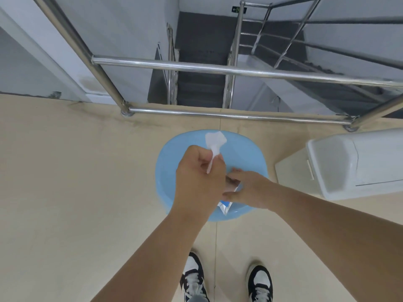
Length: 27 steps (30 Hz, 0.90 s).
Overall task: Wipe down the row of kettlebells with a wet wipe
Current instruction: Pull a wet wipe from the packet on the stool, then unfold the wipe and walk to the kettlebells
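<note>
My left hand pinches a white wet wipe, which sticks up out of the fist above a light blue basin on the floor. Just to its right, my right hand holds a silvery wipe packet with a blue stripe, low over the basin. The packet is mostly hidden under both hands. No kettlebell is in view.
A white lidded bin stands to the right of the basin. A steel railing runs across in front, with a stairwell dropping behind it. Beige floor spreads to the left. My two shoes are at the bottom.
</note>
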{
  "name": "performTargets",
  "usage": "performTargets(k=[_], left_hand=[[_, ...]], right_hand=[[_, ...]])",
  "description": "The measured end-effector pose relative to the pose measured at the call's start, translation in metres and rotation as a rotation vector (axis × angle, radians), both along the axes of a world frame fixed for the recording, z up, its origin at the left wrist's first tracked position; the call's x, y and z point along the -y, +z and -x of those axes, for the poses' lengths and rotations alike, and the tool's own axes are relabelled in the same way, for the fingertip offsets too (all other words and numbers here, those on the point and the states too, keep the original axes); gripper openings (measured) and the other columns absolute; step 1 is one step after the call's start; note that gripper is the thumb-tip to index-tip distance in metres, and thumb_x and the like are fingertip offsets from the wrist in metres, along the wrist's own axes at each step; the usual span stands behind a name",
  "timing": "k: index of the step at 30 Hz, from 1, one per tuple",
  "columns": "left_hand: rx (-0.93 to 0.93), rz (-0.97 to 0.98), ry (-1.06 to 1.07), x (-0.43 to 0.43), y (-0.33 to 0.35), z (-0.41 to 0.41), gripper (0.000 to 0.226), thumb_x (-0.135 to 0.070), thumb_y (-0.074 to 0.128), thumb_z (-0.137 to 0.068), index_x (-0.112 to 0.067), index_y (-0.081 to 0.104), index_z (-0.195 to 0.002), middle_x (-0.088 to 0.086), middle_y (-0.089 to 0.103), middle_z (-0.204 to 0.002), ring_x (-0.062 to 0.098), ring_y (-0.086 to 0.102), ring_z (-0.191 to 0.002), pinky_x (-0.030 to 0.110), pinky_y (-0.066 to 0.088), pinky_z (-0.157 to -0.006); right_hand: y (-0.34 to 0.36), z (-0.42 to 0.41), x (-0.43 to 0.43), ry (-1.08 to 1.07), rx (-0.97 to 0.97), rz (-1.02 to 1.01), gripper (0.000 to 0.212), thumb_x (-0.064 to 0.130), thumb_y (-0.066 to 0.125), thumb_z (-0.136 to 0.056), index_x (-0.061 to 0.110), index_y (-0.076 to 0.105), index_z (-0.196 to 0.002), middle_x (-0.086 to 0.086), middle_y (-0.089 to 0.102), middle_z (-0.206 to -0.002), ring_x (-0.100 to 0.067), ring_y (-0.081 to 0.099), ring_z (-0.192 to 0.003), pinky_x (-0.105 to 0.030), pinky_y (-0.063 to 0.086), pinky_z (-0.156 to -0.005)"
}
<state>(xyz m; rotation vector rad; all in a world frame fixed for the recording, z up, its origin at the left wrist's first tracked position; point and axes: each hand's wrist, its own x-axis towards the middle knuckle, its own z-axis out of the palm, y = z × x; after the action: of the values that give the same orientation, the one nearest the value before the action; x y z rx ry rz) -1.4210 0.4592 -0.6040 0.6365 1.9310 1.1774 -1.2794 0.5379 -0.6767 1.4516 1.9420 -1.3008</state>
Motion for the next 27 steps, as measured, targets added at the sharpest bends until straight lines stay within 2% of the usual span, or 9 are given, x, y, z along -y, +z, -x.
performTargets(k=[3,7,10,13,15,17,20,24,27], left_hand=[[0.007,0.021,-0.074,0.002,0.031,-0.007,0.017,-0.019,0.073,-0.089,-0.013,0.061,-0.079,-0.005,0.069,-0.076,0.005,0.062,-0.067,0.008,0.044,-0.062],[0.009,-0.007,-0.216,0.002,0.092,-0.037,0.013,-0.017,0.081,-0.084,-0.021,0.069,-0.078,-0.018,0.072,-0.080,-0.003,0.067,-0.076,0.005,0.045,-0.065],[0.034,-0.037,-0.376,0.009,0.147,-0.085,0.012,-0.021,0.084,-0.082,-0.024,0.073,-0.081,-0.020,0.073,-0.081,-0.006,0.067,-0.075,0.004,0.046,-0.063],[0.113,-0.070,-0.601,0.028,0.210,-0.147,0.011,-0.026,0.074,-0.091,-0.025,0.077,-0.081,-0.015,0.074,-0.083,-0.002,0.070,-0.076,0.012,0.051,-0.066],[0.151,-0.054,-0.724,0.047,0.247,-0.194,0.026,-0.028,0.063,-0.100,-0.023,0.077,-0.078,-0.008,0.076,-0.082,0.008,0.072,-0.079,0.027,0.058,-0.075],[0.161,-0.017,-0.800,0.067,0.280,-0.244,0.026,-0.028,0.061,-0.100,-0.026,0.075,-0.079,-0.006,0.077,-0.078,0.012,0.073,-0.078,0.038,0.060,-0.078],[0.215,-0.010,-0.870,0.103,0.322,-0.329,0.007,-0.028,0.073,-0.091,-0.028,0.071,-0.085,-0.007,0.077,-0.082,0.014,0.074,-0.081,0.041,0.061,-0.082],[0.382,0.045,-1.037,0.166,0.376,-0.458,0.033,-0.031,0.083,-0.083,-0.033,0.065,-0.111,-0.001,0.078,-0.092,0.020,0.075,-0.094,0.044,0.059,-0.088],[0.402,0.039,-1.237,0.232,0.413,-0.557,0.022,-0.025,0.080,-0.087,-0.025,0.072,-0.107,0.002,0.078,-0.097,0.018,0.075,-0.093,0.037,0.057,-0.081]], right_hand=[[0.034,-0.013,0.003,-0.381,-0.125,0.017,0.026,0.038,0.076,-0.087,0.013,0.072,-0.095,0.003,0.064,-0.086,-0.020,0.058,-0.081,-0.030,0.046,-0.071],[0.134,-0.048,0.018,-0.978,-0.502,0.261,0.035,0.039,0.057,-0.102,0.010,0.073,-0.112,-0.006,0.079,-0.099,-0.027,0.075,-0.100,-0.041,0.056,-0.095],[0.210,-0.100,0.045,-1.046,-0.697,0.311,0.049,0.051,0.047,-0.104,0.012,0.071,-0.121,-0.013,0.076,-0.114,-0.030,0.071,-0.114,-0.047,0.054,-0.102],[0.273,-0.162,0.084,-1.084,-0.786,0.213,0.051,0.043,0.053,-0.104,-0.003,0.068,-0.119,-0.023,0.071,-0.122,-0.032,0.069,-0.116,-0.046,0.052,-0.105],[0.313,-0.208,0.117,-1.149,-0.829,0.141,0.047,0.036,0.056,-0.103,-0.009,0.066,-0.113,-0.019,0.072,-0.111,-0.032,0.070,-0.105,-0.043,0.055,-0.096],[0.352,-0.258,0.154,-1.231,-0.865,0.059,0.036,0.027,0.058,-0.103,-0.007,0.068,-0.105,-0.017,0.067,-0.098,-0.030,0.066,-0.092,-0.036,0.056,-0.083],[0.402,-0.339,0.218,-1.391,-0.907,-0.070,0.021,0.016,0.060,-0.101,-0.003,0.068,-0.102,-0.018,0.071,-0.096,-0.027,0.069,-0.088,-0.032,0.056,-0.078],[0.457,-0.452,0.320,-1.571,-0.951,-0.249,0.022,0.019,0.059,-0.102,-0.001,0.067,-0.105,-0.027,0.072,-0.109,-0.030,0.072,-0.094,-0.038,0.056,-0.082],[0.491,-0.536,0.408,-1.706,-0.886,-0.402,0.025,0.022,0.060,-0.102,-0.001,0.069,-0.105,-0.020,0.076,-0.104,-0.030,0.072,-0.089,-0.040,0.056,-0.078]])
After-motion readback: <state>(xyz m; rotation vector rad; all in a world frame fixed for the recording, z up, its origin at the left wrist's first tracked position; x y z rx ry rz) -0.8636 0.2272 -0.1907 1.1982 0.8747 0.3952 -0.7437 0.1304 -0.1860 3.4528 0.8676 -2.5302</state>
